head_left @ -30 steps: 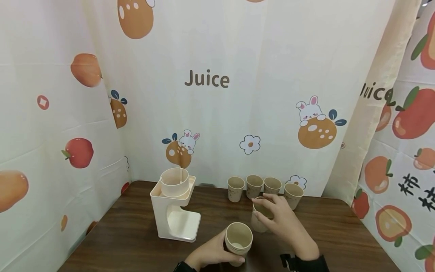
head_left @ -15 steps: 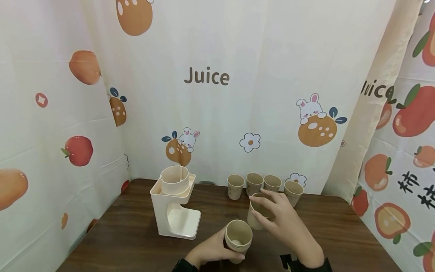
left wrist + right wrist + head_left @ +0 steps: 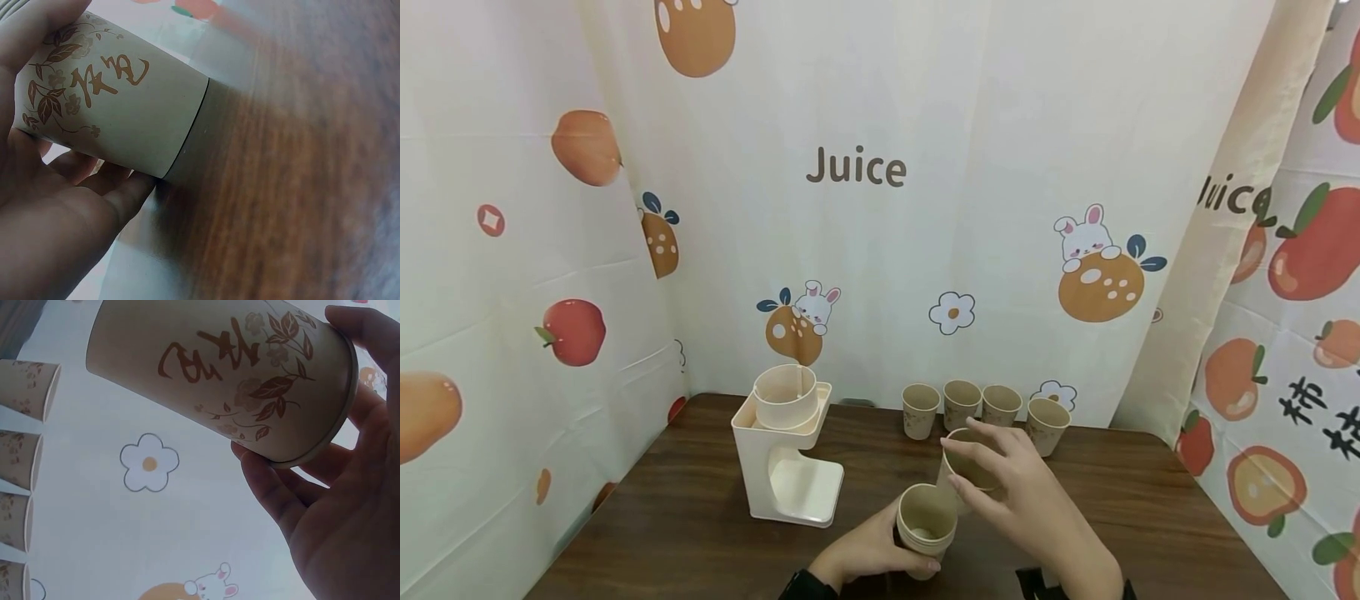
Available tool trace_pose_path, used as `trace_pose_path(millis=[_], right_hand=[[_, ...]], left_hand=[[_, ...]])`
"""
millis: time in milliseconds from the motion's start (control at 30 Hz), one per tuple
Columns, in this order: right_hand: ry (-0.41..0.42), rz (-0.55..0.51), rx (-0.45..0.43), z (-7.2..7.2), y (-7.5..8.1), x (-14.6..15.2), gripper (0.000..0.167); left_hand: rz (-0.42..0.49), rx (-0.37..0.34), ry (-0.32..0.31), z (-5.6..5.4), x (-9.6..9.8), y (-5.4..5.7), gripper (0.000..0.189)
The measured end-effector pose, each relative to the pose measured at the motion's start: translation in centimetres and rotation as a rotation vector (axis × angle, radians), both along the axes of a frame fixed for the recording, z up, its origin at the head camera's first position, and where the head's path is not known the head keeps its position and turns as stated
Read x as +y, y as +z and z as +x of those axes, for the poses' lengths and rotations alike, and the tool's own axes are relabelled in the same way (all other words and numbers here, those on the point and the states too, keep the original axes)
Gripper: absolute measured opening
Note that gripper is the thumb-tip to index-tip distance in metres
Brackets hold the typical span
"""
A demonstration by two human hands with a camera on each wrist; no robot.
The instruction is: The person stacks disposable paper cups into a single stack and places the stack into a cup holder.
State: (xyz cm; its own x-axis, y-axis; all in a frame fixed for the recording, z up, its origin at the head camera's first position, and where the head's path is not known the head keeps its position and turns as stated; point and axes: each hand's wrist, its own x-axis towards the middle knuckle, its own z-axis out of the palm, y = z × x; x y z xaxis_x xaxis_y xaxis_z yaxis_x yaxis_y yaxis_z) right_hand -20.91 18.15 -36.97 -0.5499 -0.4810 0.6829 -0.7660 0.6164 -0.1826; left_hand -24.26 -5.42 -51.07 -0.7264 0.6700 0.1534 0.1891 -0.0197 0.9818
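My left hand (image 3: pixel 868 542) grips a short stack of beige paper cups (image 3: pixel 927 546) near the front of the table, mouth up, with layered rims showing. In the left wrist view the outer cup (image 3: pixel 119 94) bears brown flowers and lettering, and its base is close over the wood. My right hand (image 3: pixel 1026 483) holds another paper cup (image 3: pixel 953 483) by its rim between thumb and fingers. This cup is just right of the stack, its lower part partly behind the stack's rim. Seen from the right wrist, the same cup (image 3: pixel 231 375) has a matching print.
Several more paper cups (image 3: pixel 919 412) stand in a row at the back right. A cream stand (image 3: pixel 756 475) with a round holder (image 3: pixel 786 408) on top is on the left of the brown table (image 3: pixel 685 517). Fruit-printed curtains (image 3: pixel 865 250) surround the table.
My right hand has carried its cup leftward, closer to the stack. My left hand and its stack stay nearly in place; the view tips slightly downward.
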Motion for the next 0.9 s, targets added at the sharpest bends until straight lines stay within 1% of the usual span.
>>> trace_pose_path(millis=[100,200,367,567,667,767,900], right_hand=[[0.031,-0.009,-0.023,0.2,-0.1,-0.3,0.039],[0.056,-0.01,-0.024,0.3,-0.2,-0.7,0.038],[0.064,0.014,0.007,0.3,-0.4,-1.5,0.036],[0.086,0.034,-0.002,0.3,-0.8,-2.2,0.037],[0.087,0.039,-0.01,0.3,-1.0,-2.5,0.038],[0.088,0.044,-0.029,0.3,-1.3,-2.7,0.038],[0.076,0.061,-0.083,0.2,-1.6,-2.9,0.037]], left_hand=[[-0.004,-0.004,0.006,0.0,0.0,0.0,0.076],[-0.008,-0.004,0.004,0.0,0.0,-0.1,0.075],[-0.023,-0.034,-0.008,-0.2,-0.1,-0.1,0.076],[-0.027,-0.058,-0.015,-0.3,-0.2,0.0,0.08],[-0.025,-0.068,-0.018,-0.3,-0.2,0.1,0.079],[-0.023,-0.067,-0.026,-0.3,-0.2,0.2,0.076],[-0.014,-0.062,-0.042,-0.3,-0.2,0.2,0.073]])
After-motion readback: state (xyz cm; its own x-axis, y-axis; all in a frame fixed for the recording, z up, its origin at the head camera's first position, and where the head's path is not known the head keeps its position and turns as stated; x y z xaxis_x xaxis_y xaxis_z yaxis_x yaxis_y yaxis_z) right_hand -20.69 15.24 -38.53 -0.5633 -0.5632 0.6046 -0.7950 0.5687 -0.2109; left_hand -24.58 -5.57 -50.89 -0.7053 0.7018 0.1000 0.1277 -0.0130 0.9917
